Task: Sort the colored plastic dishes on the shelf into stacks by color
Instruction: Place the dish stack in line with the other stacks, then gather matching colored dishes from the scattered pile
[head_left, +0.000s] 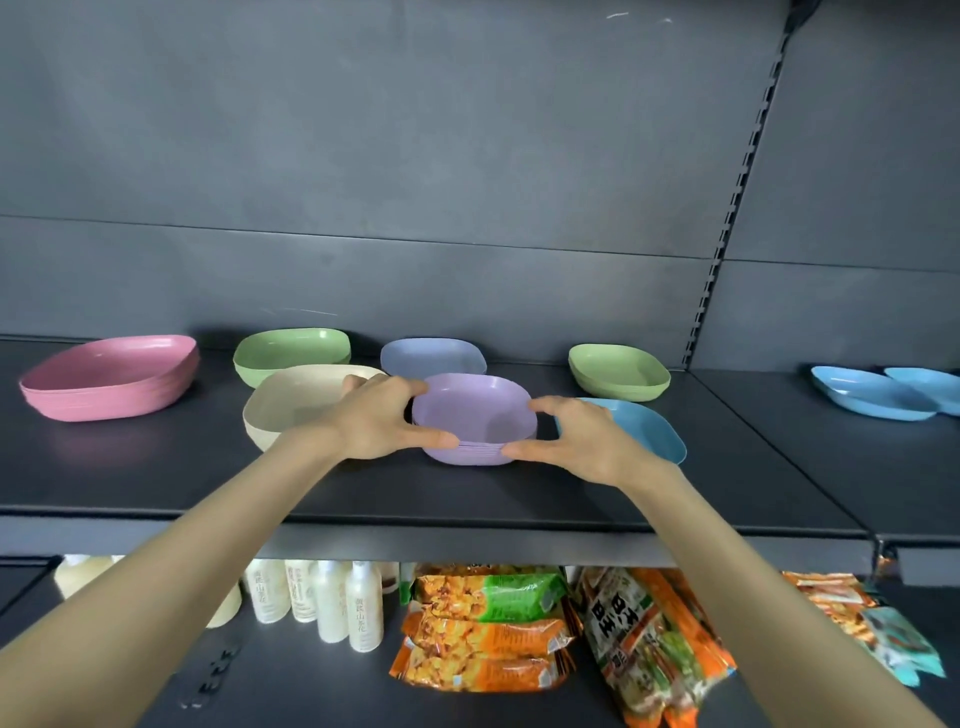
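Left hand (382, 418) and right hand (576, 441) pinch opposite rims of the stack of lilac square plastic dishes (475, 415), centre front on the dark shelf (467, 499). It's probably still resting there, but that's hard to tell. Squeeze evenly with thumbs under the bottom dish. Lift straight, clear of the beige plastic dish (291, 410) and blue plastic dish (649, 426) beside it.

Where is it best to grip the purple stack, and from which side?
By its left and right edges, from the front: the purple stack is shallow nested dishes, so pinching low at both sides should lift all together.
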